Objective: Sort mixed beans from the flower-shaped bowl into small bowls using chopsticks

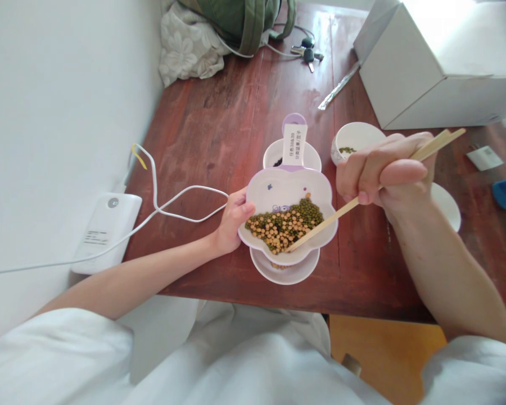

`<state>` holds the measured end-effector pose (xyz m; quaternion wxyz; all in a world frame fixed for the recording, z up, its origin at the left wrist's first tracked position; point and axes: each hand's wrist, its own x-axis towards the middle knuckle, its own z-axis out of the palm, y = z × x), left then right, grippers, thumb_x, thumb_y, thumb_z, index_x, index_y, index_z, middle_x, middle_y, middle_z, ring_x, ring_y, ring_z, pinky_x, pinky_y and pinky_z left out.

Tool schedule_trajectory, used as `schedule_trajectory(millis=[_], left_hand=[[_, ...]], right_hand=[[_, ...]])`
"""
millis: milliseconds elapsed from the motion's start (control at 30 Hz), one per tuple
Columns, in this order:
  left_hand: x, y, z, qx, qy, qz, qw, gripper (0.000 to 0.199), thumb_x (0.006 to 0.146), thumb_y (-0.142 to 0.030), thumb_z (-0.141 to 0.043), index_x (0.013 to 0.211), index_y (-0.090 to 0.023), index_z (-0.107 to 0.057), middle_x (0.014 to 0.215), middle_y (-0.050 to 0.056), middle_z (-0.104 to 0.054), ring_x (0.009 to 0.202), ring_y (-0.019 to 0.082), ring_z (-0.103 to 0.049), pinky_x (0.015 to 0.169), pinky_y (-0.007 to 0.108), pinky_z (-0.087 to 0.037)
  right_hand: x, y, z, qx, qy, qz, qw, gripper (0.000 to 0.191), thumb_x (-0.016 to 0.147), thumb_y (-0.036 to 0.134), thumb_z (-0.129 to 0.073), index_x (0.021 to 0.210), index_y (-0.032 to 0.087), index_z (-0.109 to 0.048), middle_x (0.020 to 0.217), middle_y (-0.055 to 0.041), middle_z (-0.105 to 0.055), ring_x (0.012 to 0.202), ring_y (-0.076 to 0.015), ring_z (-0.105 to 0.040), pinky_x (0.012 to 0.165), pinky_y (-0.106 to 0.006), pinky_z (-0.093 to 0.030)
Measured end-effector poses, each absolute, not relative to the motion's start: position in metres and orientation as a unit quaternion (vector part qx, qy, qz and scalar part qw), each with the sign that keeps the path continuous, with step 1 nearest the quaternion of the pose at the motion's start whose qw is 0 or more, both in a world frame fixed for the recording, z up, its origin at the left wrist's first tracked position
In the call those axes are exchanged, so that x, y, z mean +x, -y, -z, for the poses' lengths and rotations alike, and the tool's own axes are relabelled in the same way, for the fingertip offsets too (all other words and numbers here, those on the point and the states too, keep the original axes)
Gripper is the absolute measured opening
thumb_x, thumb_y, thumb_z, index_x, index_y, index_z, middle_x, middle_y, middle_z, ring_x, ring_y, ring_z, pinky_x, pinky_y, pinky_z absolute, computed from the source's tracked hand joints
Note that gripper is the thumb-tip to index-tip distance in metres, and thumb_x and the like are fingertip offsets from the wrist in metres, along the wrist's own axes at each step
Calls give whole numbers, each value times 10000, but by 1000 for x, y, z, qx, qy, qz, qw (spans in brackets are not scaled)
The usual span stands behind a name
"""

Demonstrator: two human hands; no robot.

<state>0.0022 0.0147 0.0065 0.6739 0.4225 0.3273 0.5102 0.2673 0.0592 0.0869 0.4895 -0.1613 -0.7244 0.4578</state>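
Observation:
My left hand (233, 220) grips the left rim of a white, purple-edged flower-shaped bowl (259, 188), thumb over the edge. Mixed soybeans and green beans (282, 228) lie in the bowl's lower half, with some dark ones among them. Held in my right hand (390, 174), a pair of wooden chopsticks (333, 218) slants down, its tips touching the beans near the front rim. Partly covered by the bowl are a small white bowl (314, 151) with dark beans behind it and another (297, 274) with pale beans in front.
A white bowl (360, 132) with a few green beans and a white dish (449, 208) stand on the right, partly hidden by my right arm. Farther back are a white box (405, 73), keys (307, 55) and a green bag (227, 22). A power bank (109, 230) with a white cable lies left.

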Motion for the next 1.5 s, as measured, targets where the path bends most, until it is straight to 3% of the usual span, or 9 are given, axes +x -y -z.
schedule_trajectory(millis=[167, 400, 567, 800, 1067, 1333, 1500], left_hand=[[2, -15, -6, 424, -329, -510, 673, 427, 801, -657, -830, 799, -250, -702, 697, -18, -697, 999, 324, -790, 959, 468, -642], [1, -17, -4, 447, -308, -517, 662, 443, 834, -673, -823, 837, -241, -724, 646, -29, -641, 767, 246, -732, 828, 412, -629], [1, -16, -4, 446, -320, -509, 663, 416, 820, -672, -817, 828, -264, -736, 655, -25, -665, 872, 295, -777, 838, 431, -646], [1, -16, -1, 433, -315, -512, 671, 400, 825, -642, -818, 788, -255, -722, 685, -12, -717, 1003, 330, -808, 919, 457, -658], [0, -19, 3, 440, -317, -509, 668, 465, 797, -652, -831, 733, -238, -630, 647, 11, -629, 910, 298, -773, 838, 413, -641], [2, -18, 5, 432, -310, -518, 670, 523, 789, -670, -817, 674, -254, -522, 625, -5, -524, 851, 279, -729, 905, 452, -634], [1, -18, 0, 433, -313, -514, 671, 467, 796, -643, -834, 717, -244, -604, 629, -8, -586, 868, 289, -755, 888, 442, -625]], right_hand=[[268, -57, -86, -165, 717, -463, 495, 626, 1060, 567, -674, 600, 143, -659, 587, -8, -658, 499, -91, -626, 477, -218, -456], [272, -56, -86, -173, 702, -444, 529, 601, 1067, 539, -679, 604, 157, -655, 544, 11, -574, 596, -124, -679, 468, -205, -419], [270, -53, -89, -190, 724, -446, 491, 630, 1049, 582, -675, 596, 145, -668, 590, -7, -656, 506, -86, -626, 471, -211, -421], [269, -58, -85, -149, 719, -459, 500, 602, 1072, 510, -659, 606, 128, -662, 580, 9, -653, 513, -71, -655, 498, -177, -475], [267, -59, -86, -145, 714, -464, 504, 642, 1068, 516, -623, 570, 111, -611, 568, 43, -632, 520, -34, -664, 513, -118, -474], [266, -61, -83, -135, 698, -476, 517, 639, 1069, 507, -627, 565, 115, -604, 562, 52, -629, 528, -32, -655, 509, -113, -483], [264, -62, -83, -127, 692, -484, 519, 653, 1084, 515, -637, 562, 127, -580, 538, 58, -600, 505, -40, -632, 479, -123, -461]])
